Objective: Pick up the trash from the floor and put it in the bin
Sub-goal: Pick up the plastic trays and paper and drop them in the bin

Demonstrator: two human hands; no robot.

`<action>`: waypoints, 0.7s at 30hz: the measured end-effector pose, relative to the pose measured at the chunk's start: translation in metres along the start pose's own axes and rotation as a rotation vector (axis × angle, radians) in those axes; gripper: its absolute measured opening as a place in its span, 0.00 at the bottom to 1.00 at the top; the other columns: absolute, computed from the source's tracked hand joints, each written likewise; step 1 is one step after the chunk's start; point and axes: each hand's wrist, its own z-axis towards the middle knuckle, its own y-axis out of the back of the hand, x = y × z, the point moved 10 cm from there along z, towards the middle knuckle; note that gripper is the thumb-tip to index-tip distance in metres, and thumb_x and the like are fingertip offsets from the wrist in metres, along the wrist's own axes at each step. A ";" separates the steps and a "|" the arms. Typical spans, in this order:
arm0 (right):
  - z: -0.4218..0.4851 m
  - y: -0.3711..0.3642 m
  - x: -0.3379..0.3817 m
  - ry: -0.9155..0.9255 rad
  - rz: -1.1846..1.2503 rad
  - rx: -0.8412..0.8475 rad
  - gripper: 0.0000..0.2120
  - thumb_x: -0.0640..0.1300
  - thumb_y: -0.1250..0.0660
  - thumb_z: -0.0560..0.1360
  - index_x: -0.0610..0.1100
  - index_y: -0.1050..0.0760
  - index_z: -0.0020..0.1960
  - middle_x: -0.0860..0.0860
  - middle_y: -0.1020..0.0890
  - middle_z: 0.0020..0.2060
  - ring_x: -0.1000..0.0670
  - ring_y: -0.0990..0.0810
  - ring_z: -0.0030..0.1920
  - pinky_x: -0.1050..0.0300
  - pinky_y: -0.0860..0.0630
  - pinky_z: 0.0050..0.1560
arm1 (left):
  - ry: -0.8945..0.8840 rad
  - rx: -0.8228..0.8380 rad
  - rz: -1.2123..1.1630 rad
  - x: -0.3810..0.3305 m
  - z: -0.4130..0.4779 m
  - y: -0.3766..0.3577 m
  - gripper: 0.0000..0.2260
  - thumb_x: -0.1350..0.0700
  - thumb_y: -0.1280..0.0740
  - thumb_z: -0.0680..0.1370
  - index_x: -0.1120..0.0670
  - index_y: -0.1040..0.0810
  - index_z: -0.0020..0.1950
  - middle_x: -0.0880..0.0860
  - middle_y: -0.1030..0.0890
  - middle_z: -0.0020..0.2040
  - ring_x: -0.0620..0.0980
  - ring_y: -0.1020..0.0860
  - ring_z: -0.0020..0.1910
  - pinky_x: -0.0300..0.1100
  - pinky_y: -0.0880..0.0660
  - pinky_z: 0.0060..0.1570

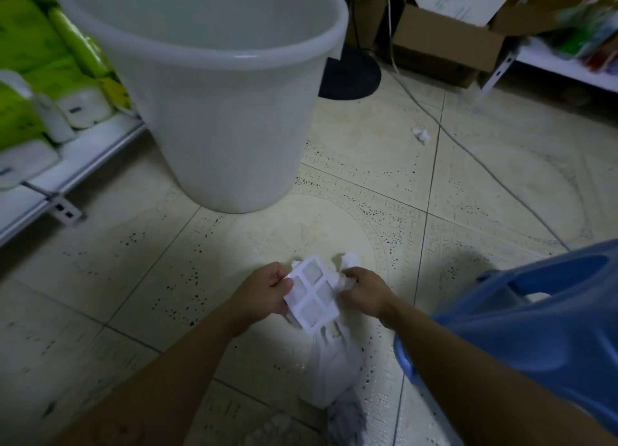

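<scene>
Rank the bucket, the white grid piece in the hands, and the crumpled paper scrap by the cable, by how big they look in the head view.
1. Bucket, by far the largest.
2. Grid piece, held by the left hand.
3. Paper scrap, smallest, though it lies farther from the camera, which shrinks it.

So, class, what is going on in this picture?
A person is gathering trash off a tiled floor. The left hand holds a white plastic grid piece; the right hand grips crumpled white paper. A white bin stands just ahead, and another paper scrap lies further off on the floor.
</scene>
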 end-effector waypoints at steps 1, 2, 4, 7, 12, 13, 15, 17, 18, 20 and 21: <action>0.000 -0.002 0.001 -0.027 0.149 0.027 0.14 0.40 0.32 0.72 0.42 0.22 0.57 0.42 0.19 0.54 0.44 0.20 0.51 0.49 0.23 0.55 | 0.003 0.010 -0.051 -0.001 -0.001 0.003 0.08 0.57 0.38 0.79 0.60 0.31 0.42 0.66 0.22 0.48 0.62 0.20 0.47 0.57 0.19 0.47; -0.001 -0.006 0.001 -0.065 0.331 0.060 0.09 0.39 0.32 0.72 0.39 0.21 0.52 0.40 0.19 0.50 0.43 0.19 0.47 0.49 0.22 0.51 | 0.009 0.019 -0.101 -0.001 -0.002 0.006 0.08 0.58 0.37 0.79 0.60 0.31 0.42 0.65 0.23 0.45 0.60 0.20 0.45 0.56 0.19 0.48; -0.001 -0.011 0.007 -0.093 0.592 0.105 0.08 0.40 0.34 0.75 0.36 0.21 0.49 0.39 0.19 0.45 0.43 0.20 0.43 0.50 0.22 0.46 | 0.016 0.028 -0.162 -0.002 -0.002 0.013 0.08 0.60 0.36 0.78 0.59 0.32 0.40 0.61 0.24 0.41 0.56 0.21 0.41 0.53 0.18 0.46; 0.001 -0.007 0.021 -0.042 0.726 0.113 0.09 0.42 0.35 0.77 0.36 0.21 0.48 0.43 0.18 0.38 0.47 0.19 0.36 0.55 0.22 0.39 | 0.005 0.036 -0.151 -0.006 -0.001 0.020 0.08 0.60 0.34 0.77 0.59 0.31 0.40 0.59 0.24 0.40 0.53 0.21 0.40 0.44 0.19 0.40; 0.010 0.027 0.015 -0.061 0.522 -0.190 0.13 0.40 0.34 0.75 0.28 0.23 0.44 0.39 0.19 0.38 0.44 0.18 0.36 0.52 0.17 0.34 | 0.048 -0.122 -0.176 -0.003 -0.001 0.048 0.08 0.59 0.36 0.78 0.59 0.29 0.40 0.61 0.18 0.48 0.56 0.18 0.45 0.46 0.19 0.42; 0.011 0.036 0.009 -0.067 0.465 -0.256 0.12 0.40 0.35 0.75 0.30 0.22 0.43 0.39 0.19 0.39 0.44 0.19 0.36 0.52 0.17 0.33 | 0.038 -0.161 -0.131 -0.003 -0.002 0.058 0.08 0.59 0.36 0.78 0.58 0.28 0.40 0.60 0.18 0.48 0.56 0.18 0.46 0.47 0.20 0.43; 0.012 0.045 0.001 -0.065 0.334 -0.285 0.10 0.43 0.35 0.76 0.37 0.21 0.41 0.40 0.18 0.40 0.44 0.19 0.38 0.53 0.17 0.34 | 0.006 -0.207 0.024 -0.012 -0.005 0.081 0.07 0.55 0.36 0.78 0.57 0.25 0.42 0.56 0.17 0.45 0.54 0.19 0.45 0.46 0.20 0.43; 0.012 0.043 -0.001 -0.064 0.135 -0.224 0.13 0.49 0.35 0.77 0.40 0.20 0.44 0.43 0.18 0.40 0.45 0.18 0.39 0.52 0.19 0.38 | -0.043 -0.209 0.155 -0.033 -0.009 0.099 0.08 0.53 0.34 0.77 0.56 0.23 0.41 0.52 0.16 0.40 0.50 0.18 0.41 0.44 0.20 0.41; 0.012 0.043 0.001 -0.055 0.018 -0.214 0.16 0.53 0.35 0.77 0.39 0.19 0.45 0.44 0.17 0.39 0.45 0.18 0.39 0.52 0.20 0.40 | -0.080 -0.200 0.207 -0.049 -0.010 0.104 0.08 0.53 0.34 0.77 0.55 0.23 0.40 0.51 0.16 0.37 0.47 0.18 0.37 0.42 0.21 0.39; 0.009 0.056 0.015 -0.015 -0.126 -0.298 0.21 0.58 0.37 0.76 0.41 0.19 0.45 0.46 0.17 0.39 0.45 0.19 0.40 0.53 0.23 0.41 | -0.159 -0.189 0.303 -0.089 -0.011 0.110 0.07 0.54 0.33 0.76 0.55 0.22 0.39 0.50 0.16 0.33 0.45 0.18 0.32 0.38 0.23 0.33; 0.004 0.066 0.025 0.013 -0.155 -0.362 0.20 0.59 0.38 0.76 0.42 0.19 0.48 0.46 0.16 0.41 0.46 0.19 0.41 0.55 0.25 0.40 | -0.190 -0.199 0.338 -0.108 -0.012 0.113 0.07 0.54 0.32 0.76 0.56 0.22 0.40 0.51 0.16 0.33 0.45 0.18 0.31 0.38 0.24 0.31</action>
